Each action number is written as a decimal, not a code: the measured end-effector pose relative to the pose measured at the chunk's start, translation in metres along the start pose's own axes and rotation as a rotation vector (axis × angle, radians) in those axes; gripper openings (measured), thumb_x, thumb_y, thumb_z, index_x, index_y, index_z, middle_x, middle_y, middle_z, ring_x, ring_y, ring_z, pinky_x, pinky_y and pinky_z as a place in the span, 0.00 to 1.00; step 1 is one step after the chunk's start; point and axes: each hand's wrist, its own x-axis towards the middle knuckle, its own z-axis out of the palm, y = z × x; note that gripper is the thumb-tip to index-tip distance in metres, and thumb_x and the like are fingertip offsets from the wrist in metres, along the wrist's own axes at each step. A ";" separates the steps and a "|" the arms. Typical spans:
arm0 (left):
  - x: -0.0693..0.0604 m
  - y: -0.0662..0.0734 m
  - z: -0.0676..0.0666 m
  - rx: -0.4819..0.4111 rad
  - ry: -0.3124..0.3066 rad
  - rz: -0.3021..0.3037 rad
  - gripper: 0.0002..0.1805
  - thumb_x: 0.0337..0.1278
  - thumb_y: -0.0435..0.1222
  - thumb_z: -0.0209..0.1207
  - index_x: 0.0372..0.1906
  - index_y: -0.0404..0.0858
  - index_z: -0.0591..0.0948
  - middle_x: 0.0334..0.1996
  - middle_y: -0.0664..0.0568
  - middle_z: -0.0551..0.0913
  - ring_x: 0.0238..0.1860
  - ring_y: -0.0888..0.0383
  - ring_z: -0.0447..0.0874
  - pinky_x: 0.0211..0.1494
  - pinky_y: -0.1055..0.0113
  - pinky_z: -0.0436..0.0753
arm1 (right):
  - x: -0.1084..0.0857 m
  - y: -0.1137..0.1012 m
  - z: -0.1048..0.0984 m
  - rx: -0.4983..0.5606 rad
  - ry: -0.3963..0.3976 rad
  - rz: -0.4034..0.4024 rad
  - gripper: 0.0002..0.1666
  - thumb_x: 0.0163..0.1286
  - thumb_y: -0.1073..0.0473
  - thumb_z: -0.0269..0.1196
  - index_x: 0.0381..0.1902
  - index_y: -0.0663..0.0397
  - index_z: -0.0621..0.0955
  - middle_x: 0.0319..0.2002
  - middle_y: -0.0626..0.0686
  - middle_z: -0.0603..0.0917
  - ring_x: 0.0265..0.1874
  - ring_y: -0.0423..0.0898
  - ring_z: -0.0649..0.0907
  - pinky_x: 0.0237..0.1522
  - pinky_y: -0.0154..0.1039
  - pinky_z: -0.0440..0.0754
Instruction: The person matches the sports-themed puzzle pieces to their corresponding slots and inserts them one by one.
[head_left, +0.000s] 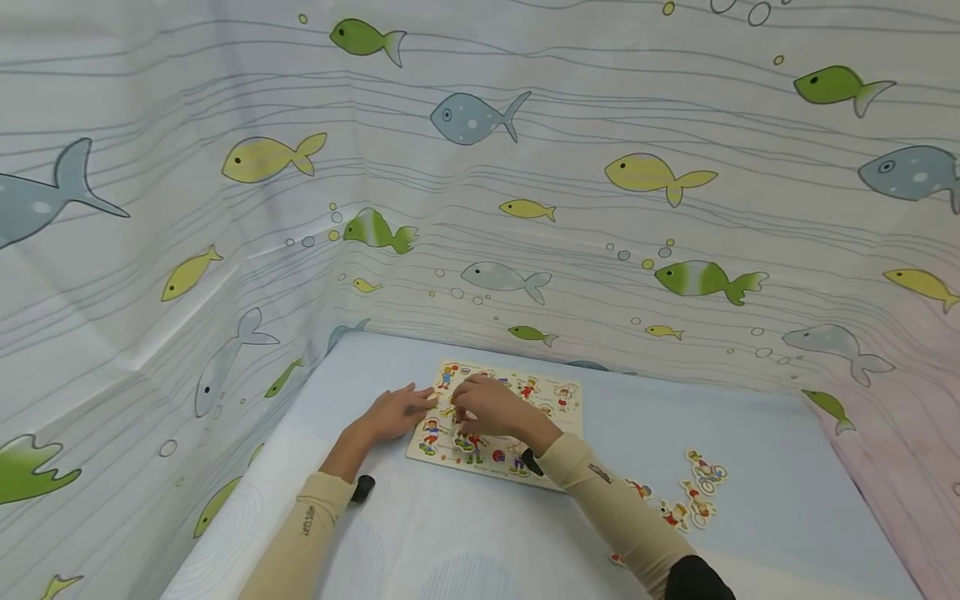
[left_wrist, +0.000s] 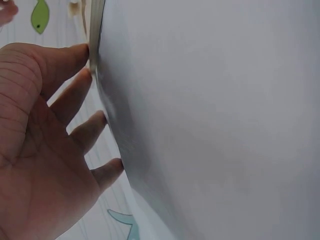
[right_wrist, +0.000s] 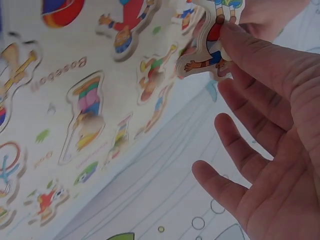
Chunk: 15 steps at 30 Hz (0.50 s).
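A pale wooden puzzle board [head_left: 568, 427] with printed sports figures lies at the table's far side. My left hand [head_left: 397, 414] rests at its left edge. In the left wrist view, that hand's thumb and fairly straight fingers [left_wrist: 89, 131] touch the edge of the board and the white surface. Over the board's left half, my right hand [head_left: 491, 406] pinches a figure-shaped puzzle piece [right_wrist: 214, 45] between thumb and index finger, tilted above the board. The other right fingers are loosely bent. Right wrist view shows several figures on the board, some blurred.
Right of the board lie several loose puzzle pieces, among them a cyclist piece [head_left: 707, 472] and a footballer-like piece [head_left: 673, 515]. One small piece [head_left: 617, 559] is partly hidden by the right forearm. Fish-patterned curtains [head_left: 480, 200] hang behind and beside the light-blue table [head_left: 780, 467].
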 end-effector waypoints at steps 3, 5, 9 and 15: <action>-0.001 -0.002 0.000 0.006 0.003 0.008 0.19 0.69 0.35 0.57 0.62 0.43 0.80 0.69 0.49 0.70 0.72 0.36 0.58 0.65 0.25 0.51 | 0.009 -0.007 0.003 0.001 -0.005 -0.001 0.08 0.62 0.49 0.72 0.30 0.42 0.84 0.50 0.45 0.83 0.54 0.44 0.76 0.60 0.40 0.73; -0.001 -0.004 0.001 0.015 0.007 0.016 0.19 0.68 0.35 0.58 0.62 0.43 0.80 0.69 0.49 0.70 0.72 0.35 0.58 0.64 0.24 0.52 | 0.014 -0.011 0.005 0.002 -0.020 0.010 0.09 0.61 0.48 0.72 0.31 0.42 0.84 0.51 0.44 0.82 0.55 0.43 0.76 0.60 0.39 0.73; -0.003 -0.006 0.001 0.017 0.001 0.017 0.19 0.68 0.35 0.58 0.62 0.45 0.80 0.69 0.50 0.70 0.72 0.36 0.58 0.64 0.24 0.52 | 0.022 -0.020 0.007 0.020 -0.052 0.041 0.09 0.61 0.48 0.72 0.30 0.42 0.84 0.54 0.45 0.81 0.57 0.44 0.75 0.61 0.40 0.73; -0.006 -0.008 -0.002 0.007 0.001 0.020 0.18 0.68 0.35 0.58 0.60 0.45 0.82 0.69 0.50 0.70 0.72 0.37 0.58 0.65 0.25 0.52 | 0.031 -0.030 0.010 0.044 -0.074 0.082 0.09 0.61 0.47 0.72 0.29 0.41 0.84 0.55 0.45 0.80 0.57 0.45 0.74 0.60 0.44 0.73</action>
